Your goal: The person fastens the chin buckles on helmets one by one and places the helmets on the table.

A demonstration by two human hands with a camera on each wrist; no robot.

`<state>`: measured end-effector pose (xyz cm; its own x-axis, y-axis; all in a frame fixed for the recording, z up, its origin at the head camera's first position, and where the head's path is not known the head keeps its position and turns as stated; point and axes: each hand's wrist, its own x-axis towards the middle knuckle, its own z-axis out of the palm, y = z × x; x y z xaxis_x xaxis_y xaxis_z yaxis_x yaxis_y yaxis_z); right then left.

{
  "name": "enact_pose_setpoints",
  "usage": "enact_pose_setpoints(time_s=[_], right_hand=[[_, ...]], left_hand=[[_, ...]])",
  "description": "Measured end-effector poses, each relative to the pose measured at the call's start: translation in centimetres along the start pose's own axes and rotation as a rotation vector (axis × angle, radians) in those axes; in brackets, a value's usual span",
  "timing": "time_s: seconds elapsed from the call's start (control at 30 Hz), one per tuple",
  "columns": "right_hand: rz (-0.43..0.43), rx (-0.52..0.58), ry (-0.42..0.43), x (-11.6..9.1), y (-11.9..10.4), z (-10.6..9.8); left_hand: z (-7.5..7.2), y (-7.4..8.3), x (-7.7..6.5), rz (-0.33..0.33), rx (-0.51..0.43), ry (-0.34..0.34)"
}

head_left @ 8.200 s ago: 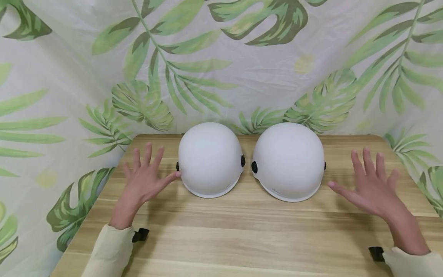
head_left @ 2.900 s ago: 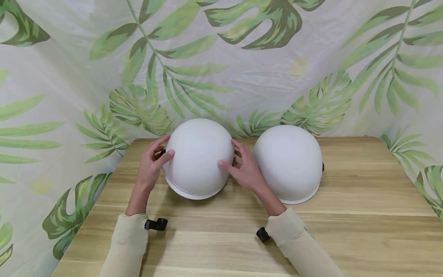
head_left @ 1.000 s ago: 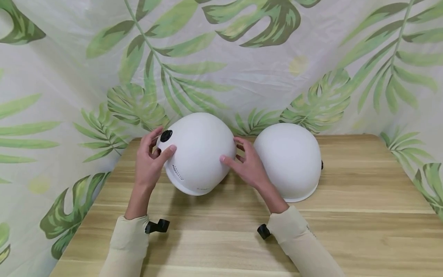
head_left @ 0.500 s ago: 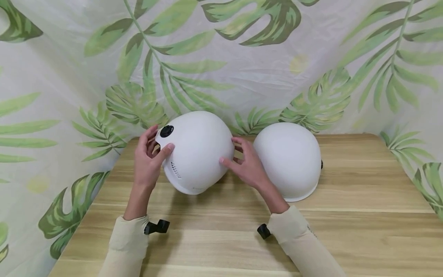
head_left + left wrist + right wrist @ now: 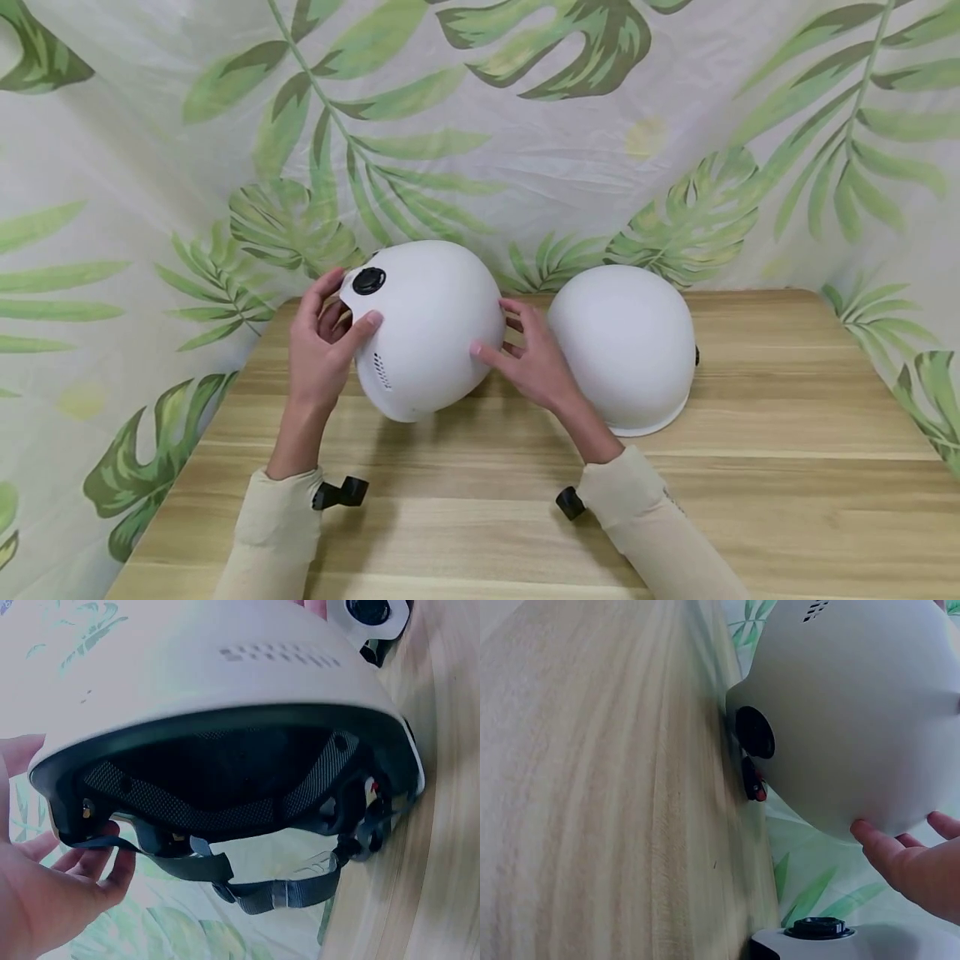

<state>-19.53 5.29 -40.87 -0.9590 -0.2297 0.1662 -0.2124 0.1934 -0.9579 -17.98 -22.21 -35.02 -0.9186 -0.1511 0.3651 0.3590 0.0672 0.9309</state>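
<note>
A white helmet (image 5: 442, 325) is tilted, its left side raised off the wooden table. My left hand (image 5: 318, 346) grips its left edge, thumb on the shell and fingers curled under beside a round black knob (image 5: 369, 281). On the opposite side my right hand (image 5: 536, 354) holds the crown between thumb and fingers; its fingertips show against the shell in the right wrist view. The left wrist view looks into the dark padded inside (image 5: 240, 772), with a black chin strap (image 5: 289, 894) hanging below. Just right of my right hand stands a second white helmet (image 5: 626, 346), dome up.
The wood-grain table (image 5: 787, 500) runs up to a leaf-printed curtain (image 5: 555, 183) at the back and sides. Black wrist mounts (image 5: 341, 493) sit at both cream sleeves (image 5: 273, 533). In the right wrist view, part of the second helmet (image 5: 885, 945) shows at the bottom edge.
From open beside the helmets, my hands have come onto the left helmet. It has been tipped and turned, its left side rising so the knob and vents show. The right helmet stays upright.
</note>
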Motion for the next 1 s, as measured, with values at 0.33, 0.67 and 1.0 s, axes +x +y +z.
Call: enact_pose_setpoints(time_s=[0.33,0.67,1.0], right_hand=[[-0.003,0.031,0.021,0.0,-0.1,0.2],[0.015,0.054,0.016,-0.1,-0.5,0.8],[0.010,-0.001,0.047,-0.1,-0.8,0.8]], left_hand=[[0.8,0.0,-0.3,0.070,-0.080,-0.028],[2.5,0.1,-1.0,0.139,-0.011,-0.133],[2.2,0.0,-1.1,0.147,0.115,-0.194]])
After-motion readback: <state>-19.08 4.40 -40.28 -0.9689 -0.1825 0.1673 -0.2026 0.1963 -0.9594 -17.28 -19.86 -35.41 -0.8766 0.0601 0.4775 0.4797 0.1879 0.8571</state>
